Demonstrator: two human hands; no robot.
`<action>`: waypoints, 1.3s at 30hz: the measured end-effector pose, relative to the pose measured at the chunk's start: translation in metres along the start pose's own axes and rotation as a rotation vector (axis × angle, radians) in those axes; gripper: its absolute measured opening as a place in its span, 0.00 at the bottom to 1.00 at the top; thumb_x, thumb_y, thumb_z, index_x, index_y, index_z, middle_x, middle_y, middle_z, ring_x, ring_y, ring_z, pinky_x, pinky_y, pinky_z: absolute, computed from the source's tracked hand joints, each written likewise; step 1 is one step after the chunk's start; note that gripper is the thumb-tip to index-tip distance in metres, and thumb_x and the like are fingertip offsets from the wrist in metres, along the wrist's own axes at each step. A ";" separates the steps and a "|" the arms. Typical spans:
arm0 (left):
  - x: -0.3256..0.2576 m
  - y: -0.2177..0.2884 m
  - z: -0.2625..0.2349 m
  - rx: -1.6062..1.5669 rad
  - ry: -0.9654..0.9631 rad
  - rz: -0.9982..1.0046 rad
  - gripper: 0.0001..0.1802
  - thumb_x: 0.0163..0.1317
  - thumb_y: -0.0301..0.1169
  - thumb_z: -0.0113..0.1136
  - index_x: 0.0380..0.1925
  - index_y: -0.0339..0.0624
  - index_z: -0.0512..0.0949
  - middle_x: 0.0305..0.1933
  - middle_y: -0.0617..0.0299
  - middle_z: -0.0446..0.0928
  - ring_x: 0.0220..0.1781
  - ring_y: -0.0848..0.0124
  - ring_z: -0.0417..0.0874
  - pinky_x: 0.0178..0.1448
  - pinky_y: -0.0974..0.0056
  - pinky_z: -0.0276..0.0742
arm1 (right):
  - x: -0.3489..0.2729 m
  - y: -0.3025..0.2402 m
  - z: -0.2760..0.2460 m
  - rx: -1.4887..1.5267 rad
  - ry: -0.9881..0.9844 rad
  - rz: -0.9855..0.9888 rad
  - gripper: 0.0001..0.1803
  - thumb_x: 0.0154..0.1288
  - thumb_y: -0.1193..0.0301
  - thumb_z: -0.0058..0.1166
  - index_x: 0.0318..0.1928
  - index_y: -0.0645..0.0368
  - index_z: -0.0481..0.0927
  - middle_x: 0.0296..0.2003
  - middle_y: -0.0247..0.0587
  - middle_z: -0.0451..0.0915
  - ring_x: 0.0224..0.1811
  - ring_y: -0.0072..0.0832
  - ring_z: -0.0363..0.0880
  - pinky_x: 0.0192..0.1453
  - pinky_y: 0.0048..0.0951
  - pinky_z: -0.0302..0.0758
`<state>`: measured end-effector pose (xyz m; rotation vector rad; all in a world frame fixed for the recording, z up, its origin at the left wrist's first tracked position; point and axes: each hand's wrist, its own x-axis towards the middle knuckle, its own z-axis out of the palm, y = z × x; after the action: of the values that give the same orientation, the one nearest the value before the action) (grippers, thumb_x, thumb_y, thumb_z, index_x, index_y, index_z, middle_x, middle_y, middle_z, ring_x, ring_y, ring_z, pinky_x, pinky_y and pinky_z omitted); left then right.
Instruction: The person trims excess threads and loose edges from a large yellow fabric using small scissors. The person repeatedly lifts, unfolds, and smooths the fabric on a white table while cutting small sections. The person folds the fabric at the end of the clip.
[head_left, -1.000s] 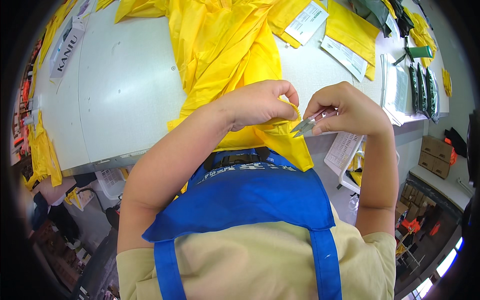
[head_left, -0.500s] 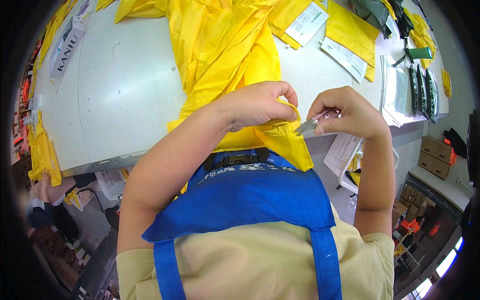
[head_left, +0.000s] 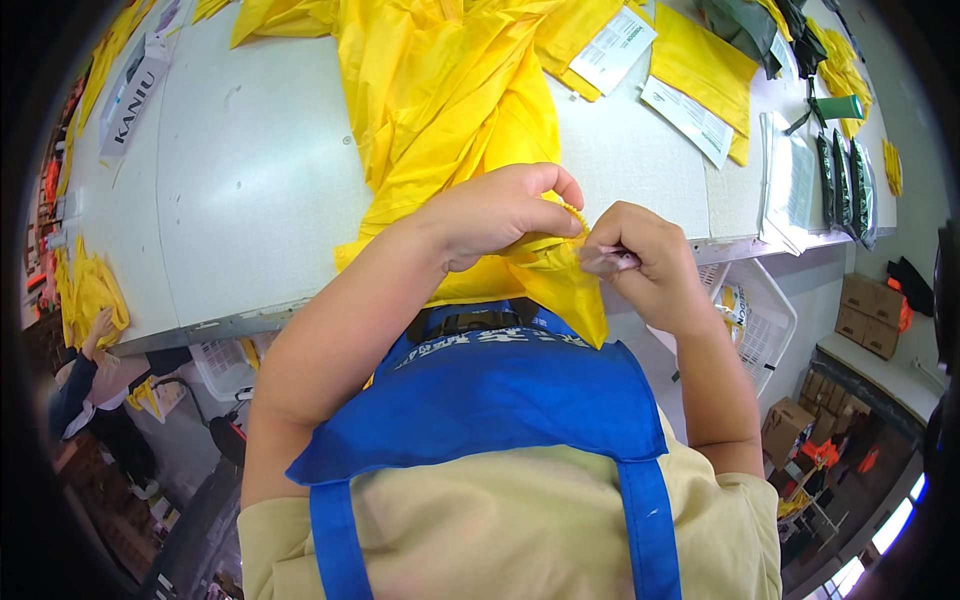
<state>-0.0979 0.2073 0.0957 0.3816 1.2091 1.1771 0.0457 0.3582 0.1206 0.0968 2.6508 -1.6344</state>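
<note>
A large yellow garment [head_left: 450, 110] lies crumpled over the white table, and one end of it hangs over the near edge against my blue apron [head_left: 490, 390]. My left hand [head_left: 510, 212] is closed on that end, pinching a gathered edge between thumb and fingers. Just to its right, my right hand [head_left: 648, 258] is closed around a pair of small thread snips [head_left: 608, 262]. Their blades are hidden or blurred against the yellow fabric, so I cannot tell whether they touch it.
Yellow folded packs [head_left: 700, 75] with printed sheets lie at the far right of the table [head_left: 260, 190]. Dark green packs [head_left: 845, 185] stand near its right end. A long box [head_left: 135, 95] is at the left. White baskets [head_left: 765, 320] sit below the edge. Another person's hand [head_left: 103, 325] holds yellow fabric at far left.
My right hand has moved left with the snips, up to the fabric beside my left hand. The left hand has shifted slightly left, and the hanging yellow end with it.
</note>
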 end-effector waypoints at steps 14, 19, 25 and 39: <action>-0.004 0.000 0.003 -0.042 0.010 -0.021 0.12 0.59 0.31 0.59 0.42 0.45 0.71 0.28 0.69 0.74 0.25 0.85 0.68 0.27 0.78 0.58 | -0.008 -0.021 -0.039 -0.194 -0.032 0.053 0.13 0.50 0.70 0.64 0.37 0.61 0.80 0.28 0.39 0.77 0.29 0.28 0.76 0.32 0.28 0.72; -0.003 0.006 0.005 0.066 -0.014 -0.037 0.12 0.58 0.31 0.59 0.41 0.46 0.71 0.27 0.69 0.74 0.23 0.85 0.66 0.25 0.77 0.56 | 0.004 -0.021 -0.050 -0.305 -0.180 0.039 0.14 0.47 0.70 0.67 0.35 0.60 0.81 0.25 0.39 0.78 0.27 0.30 0.76 0.33 0.27 0.73; -0.003 0.006 0.007 0.086 -0.023 -0.040 0.11 0.57 0.30 0.59 0.40 0.46 0.71 0.27 0.70 0.73 0.23 0.85 0.66 0.25 0.76 0.55 | 0.019 -0.011 -0.047 -0.190 -0.304 0.033 0.15 0.46 0.67 0.68 0.34 0.61 0.82 0.26 0.40 0.80 0.27 0.31 0.77 0.33 0.27 0.73; 0.002 -0.002 0.002 0.090 -0.038 -0.011 0.12 0.57 0.29 0.60 0.40 0.44 0.71 0.29 0.69 0.73 0.29 0.83 0.69 0.31 0.77 0.61 | 0.020 -0.003 -0.041 -0.099 -0.289 0.092 0.13 0.46 0.69 0.68 0.32 0.63 0.81 0.25 0.38 0.79 0.26 0.27 0.76 0.31 0.24 0.71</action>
<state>-0.0956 0.2087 0.0941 0.4619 1.2325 1.1037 0.0264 0.3947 0.1410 -0.0190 2.4625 -1.3707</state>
